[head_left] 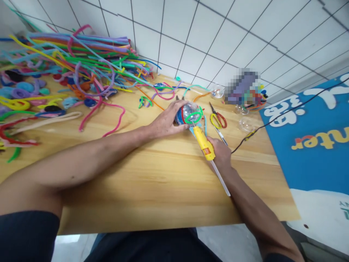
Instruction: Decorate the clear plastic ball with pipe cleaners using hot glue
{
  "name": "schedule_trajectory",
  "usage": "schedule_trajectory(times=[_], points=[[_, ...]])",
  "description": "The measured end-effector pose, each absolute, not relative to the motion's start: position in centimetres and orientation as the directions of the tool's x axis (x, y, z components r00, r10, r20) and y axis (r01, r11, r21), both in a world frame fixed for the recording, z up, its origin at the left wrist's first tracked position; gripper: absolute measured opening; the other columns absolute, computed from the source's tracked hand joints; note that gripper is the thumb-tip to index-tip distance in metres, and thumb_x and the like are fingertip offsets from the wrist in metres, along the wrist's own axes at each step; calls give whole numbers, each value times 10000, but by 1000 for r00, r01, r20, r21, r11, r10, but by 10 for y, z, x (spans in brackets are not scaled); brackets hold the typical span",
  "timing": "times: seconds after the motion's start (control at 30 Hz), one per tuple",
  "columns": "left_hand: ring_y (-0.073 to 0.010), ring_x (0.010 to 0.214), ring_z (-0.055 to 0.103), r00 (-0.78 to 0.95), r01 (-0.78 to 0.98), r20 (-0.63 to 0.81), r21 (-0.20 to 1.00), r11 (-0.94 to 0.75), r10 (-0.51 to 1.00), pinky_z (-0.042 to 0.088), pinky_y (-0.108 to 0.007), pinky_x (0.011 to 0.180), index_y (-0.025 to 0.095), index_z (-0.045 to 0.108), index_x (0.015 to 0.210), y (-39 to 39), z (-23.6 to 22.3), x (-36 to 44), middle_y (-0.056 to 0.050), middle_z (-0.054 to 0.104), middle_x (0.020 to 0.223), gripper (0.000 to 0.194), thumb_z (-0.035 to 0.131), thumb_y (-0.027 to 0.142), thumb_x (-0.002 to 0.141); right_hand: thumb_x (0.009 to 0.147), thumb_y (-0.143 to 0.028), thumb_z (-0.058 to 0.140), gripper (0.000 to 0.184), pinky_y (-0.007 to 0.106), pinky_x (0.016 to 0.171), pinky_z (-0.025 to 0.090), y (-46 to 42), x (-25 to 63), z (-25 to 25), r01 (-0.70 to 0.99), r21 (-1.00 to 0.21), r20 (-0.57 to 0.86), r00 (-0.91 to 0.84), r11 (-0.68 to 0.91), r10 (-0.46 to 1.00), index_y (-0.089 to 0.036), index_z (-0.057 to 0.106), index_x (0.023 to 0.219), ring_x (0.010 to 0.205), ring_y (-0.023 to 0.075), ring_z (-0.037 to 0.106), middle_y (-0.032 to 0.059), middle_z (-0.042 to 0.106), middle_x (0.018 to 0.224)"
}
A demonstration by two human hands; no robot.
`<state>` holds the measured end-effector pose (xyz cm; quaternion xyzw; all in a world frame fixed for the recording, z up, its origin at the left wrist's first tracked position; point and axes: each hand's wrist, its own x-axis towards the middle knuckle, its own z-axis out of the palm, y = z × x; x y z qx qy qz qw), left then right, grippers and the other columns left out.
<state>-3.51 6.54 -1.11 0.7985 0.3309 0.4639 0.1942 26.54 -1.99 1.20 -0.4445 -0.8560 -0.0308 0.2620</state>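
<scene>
My left hand [173,118] is wrapped round a clear plastic ball [192,110] that is partly covered with blue and red pipe cleaner. A green pipe cleaner loop [193,119] lies on the ball's near side. In my right hand [220,153] is a yellow hot glue gun [204,142], its nozzle at or very close to the green loop. From the gun's rear a long translucent glue stick [221,179] sticks out towards me. Something light blue shows under the ball, mostly hidden.
Scissors with red and yellow handles [218,119] and a pen [220,136] lie right of the ball. Clear plastic balls [247,124] stand farther right, near a black cable [272,122]. Pipe cleaners [89,54] pile up at left. A tiled wall [177,32] bounds the wooden table [141,189].
</scene>
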Motion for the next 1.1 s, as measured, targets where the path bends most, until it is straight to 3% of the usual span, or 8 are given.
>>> schedule_trajectory(times=[0.1, 0.3, 0.57, 0.73, 0.87, 1.03, 1.1], points=[[-386, 1554, 510, 359, 346, 619, 607, -715, 699, 431, -590, 1328, 216, 413, 1623, 64, -8, -37, -198, 525, 1640, 846, 776, 568, 945, 1057, -347, 571, 269, 390, 835, 631, -22, 261, 16, 723, -157, 542, -507, 673, 671, -257, 710, 1269, 918, 273, 804, 99, 849, 1064], [-382, 1526, 527, 352, 333, 625, 612, -717, 697, 431, -596, 1319, 230, 410, 1615, 62, -7, -35, -184, 542, 1609, 820, 784, 518, 944, 1082, -279, 572, 265, 418, 993, 649, -23, 253, 25, 676, -143, 615, -511, 722, 601, -227, 684, 1316, 1212, 286, 795, 149, 812, 1331], [-386, 1553, 501, 359, 332, 634, 599, -729, 685, 430, -610, 1318, 239, 399, 1615, 63, -7, -34, -178, 527, 1633, 795, 759, 459, 941, 1055, -300, 549, 215, 407, 889, 672, -18, 255, 20, 718, -139, 539, -523, 682, 660, -252, 695, 1205, 1045, 279, 829, 115, 853, 1127], [-386, 1543, 510, 351, 322, 625, 619, -716, 698, 430, -618, 1317, 251, 410, 1618, 63, -7, -34, -167, 533, 1635, 811, 785, 457, 929, 1043, -329, 580, 205, 439, 915, 675, -17, 256, 23, 734, -175, 520, -497, 656, 695, -269, 700, 1197, 1067, 300, 822, 120, 844, 1129], [-397, 1546, 507, 352, 315, 622, 625, -714, 699, 421, -627, 1320, 247, 416, 1617, 63, -7, -34, -171, 540, 1629, 823, 797, 487, 928, 1018, -404, 653, 243, 445, 881, 666, -23, 259, 28, 753, -299, 490, -407, 587, 771, -271, 698, 1217, 1018, 310, 812, 117, 832, 1110], [-384, 1559, 502, 359, 316, 645, 596, -738, 675, 425, -600, 1329, 234, 402, 1622, 63, -8, -34, -185, 531, 1634, 814, 783, 489, 949, 1045, -512, 644, 312, 399, 816, 641, -30, 269, 37, 627, -691, 313, -190, 361, 930, -268, 662, 1238, 914, 248, 755, 60, 782, 1062], [-385, 1560, 503, 356, 312, 654, 590, -745, 667, 426, -598, 1329, 229, 399, 1622, 64, -9, -34, -189, 533, 1631, 820, 784, 497, 950, 1063, -531, 614, 310, 403, 845, 643, -28, 274, 42, 566, -751, 270, -208, 341, 940, -265, 685, 1207, 953, 248, 748, 62, 768, 1077]])
